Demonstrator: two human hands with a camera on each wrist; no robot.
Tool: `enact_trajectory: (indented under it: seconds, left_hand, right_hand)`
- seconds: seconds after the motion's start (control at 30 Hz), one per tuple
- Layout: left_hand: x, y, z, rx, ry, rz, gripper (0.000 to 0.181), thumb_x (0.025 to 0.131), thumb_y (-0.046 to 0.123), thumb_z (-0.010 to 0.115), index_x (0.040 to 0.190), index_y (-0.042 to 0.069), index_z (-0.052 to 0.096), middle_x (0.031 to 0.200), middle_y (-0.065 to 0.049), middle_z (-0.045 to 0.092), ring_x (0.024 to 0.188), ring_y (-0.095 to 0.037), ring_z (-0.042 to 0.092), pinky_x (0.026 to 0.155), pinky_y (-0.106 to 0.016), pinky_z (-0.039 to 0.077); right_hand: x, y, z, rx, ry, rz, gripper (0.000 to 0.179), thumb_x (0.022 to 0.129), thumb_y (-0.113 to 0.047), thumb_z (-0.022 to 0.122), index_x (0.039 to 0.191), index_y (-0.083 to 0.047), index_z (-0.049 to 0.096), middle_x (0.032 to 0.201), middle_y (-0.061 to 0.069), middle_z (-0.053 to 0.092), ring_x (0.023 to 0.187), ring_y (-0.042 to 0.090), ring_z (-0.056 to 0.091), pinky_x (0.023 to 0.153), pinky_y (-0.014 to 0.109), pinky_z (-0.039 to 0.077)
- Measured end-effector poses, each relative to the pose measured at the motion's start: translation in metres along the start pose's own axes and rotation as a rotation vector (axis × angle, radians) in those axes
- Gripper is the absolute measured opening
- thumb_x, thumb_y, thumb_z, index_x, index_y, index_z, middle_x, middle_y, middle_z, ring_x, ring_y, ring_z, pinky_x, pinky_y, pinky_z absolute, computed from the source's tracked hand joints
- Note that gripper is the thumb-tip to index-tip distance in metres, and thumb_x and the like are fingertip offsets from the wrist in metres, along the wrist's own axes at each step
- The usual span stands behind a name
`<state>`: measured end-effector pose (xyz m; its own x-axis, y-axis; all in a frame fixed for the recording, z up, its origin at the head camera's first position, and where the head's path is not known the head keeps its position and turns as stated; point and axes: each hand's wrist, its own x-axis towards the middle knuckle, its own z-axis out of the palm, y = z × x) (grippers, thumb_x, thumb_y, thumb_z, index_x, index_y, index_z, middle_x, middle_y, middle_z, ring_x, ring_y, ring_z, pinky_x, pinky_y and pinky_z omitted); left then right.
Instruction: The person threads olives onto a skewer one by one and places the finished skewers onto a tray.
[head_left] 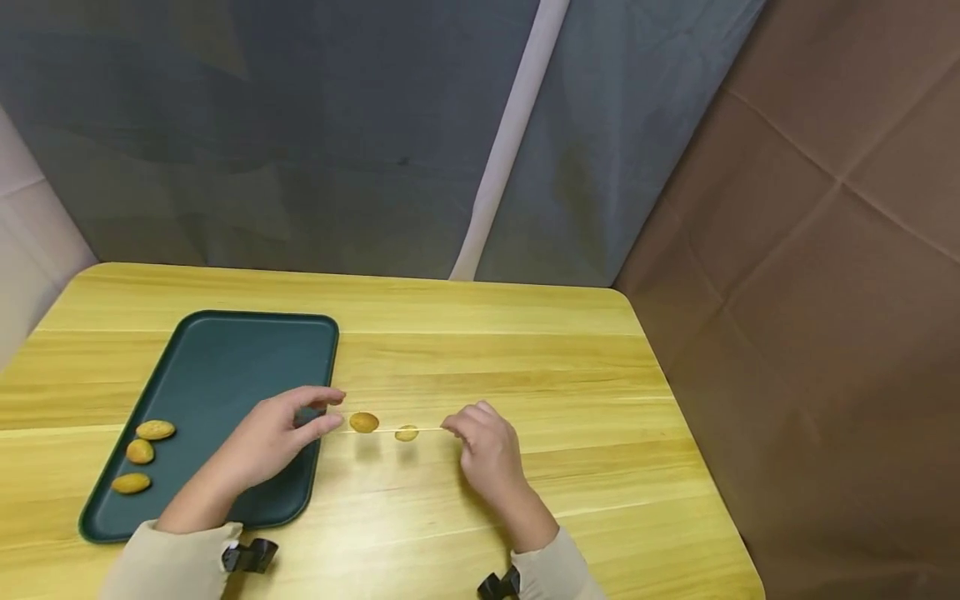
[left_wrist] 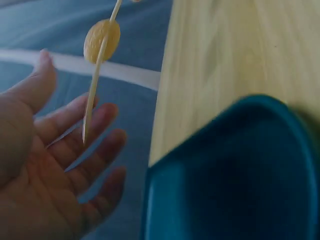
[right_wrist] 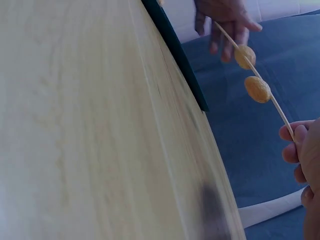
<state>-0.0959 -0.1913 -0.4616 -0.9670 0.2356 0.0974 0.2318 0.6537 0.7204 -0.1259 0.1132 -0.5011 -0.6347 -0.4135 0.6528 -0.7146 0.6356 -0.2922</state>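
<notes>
Above the yellow wooden desk [head_left: 570,358], a skewer [head_left: 429,429] carries two brown ovals [head_left: 363,422], held roughly level, perhaps so neither slips. The right grip [head_left: 491,450] pinches one end, likely to leave the other clear; the left grip [head_left: 273,433], wide with relaxed fingers, is beside that free tip, perhaps for steadying. Three loose ovals [head_left: 131,483] lie near the tray's [head_left: 258,342] left rim, presumably for easy reach.

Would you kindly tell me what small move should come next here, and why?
I'd probably move the left hand toward the three loose oval pieces on the tray: it looks empty, while the right hand holds the skewer with two threaded pieces and a bare tip.
</notes>
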Motion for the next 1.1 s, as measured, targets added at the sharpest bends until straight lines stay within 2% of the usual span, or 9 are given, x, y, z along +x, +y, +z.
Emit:
enact_trajectory:
  seconds: [0.07, 0.13, 0.23, 0.3, 0.33, 0.4, 0.57, 0.7, 1.1]
  left_hand:
    - [0.003, 0.007, 0.003, 0.081, -0.009, 0.061, 0.041, 0.098, 0.034, 0.069, 0.128, 0.007, 0.069, 0.123, -0.011, 0.070, 0.111, -0.036, 0.065, 0.088, -0.053, 0.054]
    - [0.005, 0.013, 0.007, 0.146, -0.012, 0.104, 0.036, 0.094, 0.032, 0.074, 0.122, 0.010, 0.073, 0.120, -0.009, 0.072, 0.100, -0.031, 0.068, 0.084, -0.049, 0.054]
    - [0.007, 0.019, 0.012, 0.192, 0.007, 0.146, 0.025, 0.088, 0.027, 0.079, 0.111, 0.016, 0.078, 0.109, -0.004, 0.075, 0.087, -0.023, 0.069, 0.074, -0.042, 0.054]
    - [0.007, 0.021, 0.016, 0.193, 0.024, 0.167, 0.022, 0.085, 0.023, 0.082, 0.106, 0.017, 0.080, 0.105, -0.002, 0.076, 0.087, -0.023, 0.070, 0.074, -0.042, 0.056]
    - [0.007, 0.021, 0.018, 0.196, 0.040, 0.179, 0.021, 0.083, 0.022, 0.083, 0.104, 0.018, 0.080, 0.103, -0.001, 0.076, 0.094, -0.024, 0.071, 0.076, -0.043, 0.057]
    - [0.007, 0.020, 0.022, 0.200, 0.071, 0.198, 0.023, 0.080, 0.021, 0.086, 0.102, 0.017, 0.080, 0.101, 0.000, 0.077, 0.095, -0.025, 0.072, 0.078, -0.046, 0.059]
    - [0.007, 0.018, 0.030, 0.198, 0.135, 0.258, 0.028, 0.075, 0.018, 0.090, 0.101, 0.015, 0.080, 0.099, 0.001, 0.076, 0.093, -0.023, 0.072, 0.084, -0.052, 0.055]
    - [0.007, 0.017, 0.033, 0.189, 0.178, 0.294, 0.030, 0.072, 0.015, 0.092, 0.099, 0.016, 0.079, 0.097, 0.005, 0.076, 0.091, -0.019, 0.071, 0.085, -0.052, 0.054]
    - [0.006, 0.013, 0.042, 0.189, 0.222, 0.309, 0.032, 0.070, 0.014, 0.093, 0.099, 0.019, 0.078, 0.099, 0.004, 0.076, 0.093, -0.021, 0.072, 0.084, -0.050, 0.056]
  right_hand:
    - [-0.001, -0.001, 0.001, -0.010, -0.007, -0.019, 0.038, 0.073, 0.023, 0.065, 0.082, -0.012, 0.076, 0.074, -0.005, 0.068, 0.067, 0.010, 0.056, 0.057, 0.012, 0.043]
    - [-0.001, -0.002, 0.002, -0.013, -0.017, -0.029, 0.041, 0.072, 0.025, 0.063, 0.082, -0.012, 0.076, 0.074, -0.005, 0.068, 0.067, 0.010, 0.056, 0.057, 0.011, 0.043]
    - [-0.001, -0.003, 0.002, -0.017, -0.028, -0.030, 0.039, 0.073, 0.025, 0.065, 0.082, -0.012, 0.076, 0.073, -0.004, 0.067, 0.066, 0.010, 0.055, 0.056, 0.011, 0.042]
    - [-0.002, -0.004, 0.002, -0.018, -0.038, -0.016, 0.034, 0.075, 0.021, 0.070, 0.082, -0.012, 0.076, 0.073, -0.004, 0.067, 0.066, 0.010, 0.055, 0.055, 0.012, 0.042]
    - [-0.002, -0.004, 0.002, -0.019, -0.045, -0.005, 0.032, 0.075, 0.019, 0.072, 0.081, -0.012, 0.076, 0.073, -0.004, 0.067, 0.066, 0.010, 0.056, 0.054, 0.012, 0.042]
    - [-0.003, -0.004, 0.001, -0.023, -0.064, 0.024, 0.029, 0.076, 0.016, 0.075, 0.081, -0.012, 0.076, 0.074, -0.005, 0.068, 0.065, 0.010, 0.057, 0.055, 0.013, 0.044]
    - [-0.004, -0.005, -0.002, -0.016, -0.119, 0.111, 0.022, 0.078, 0.008, 0.079, 0.083, -0.013, 0.077, 0.077, -0.004, 0.071, 0.068, 0.010, 0.065, 0.062, 0.020, 0.053]
    - [-0.004, -0.006, -0.004, 0.022, -0.145, 0.155, 0.014, 0.082, 0.002, 0.079, 0.084, -0.011, 0.076, 0.077, -0.001, 0.071, 0.070, 0.012, 0.068, 0.066, 0.024, 0.056]
    - [-0.006, -0.005, -0.006, 0.034, -0.151, 0.174, 0.008, 0.084, -0.002, 0.078, 0.084, -0.010, 0.076, 0.078, 0.000, 0.072, 0.071, 0.012, 0.069, 0.066, 0.023, 0.057]
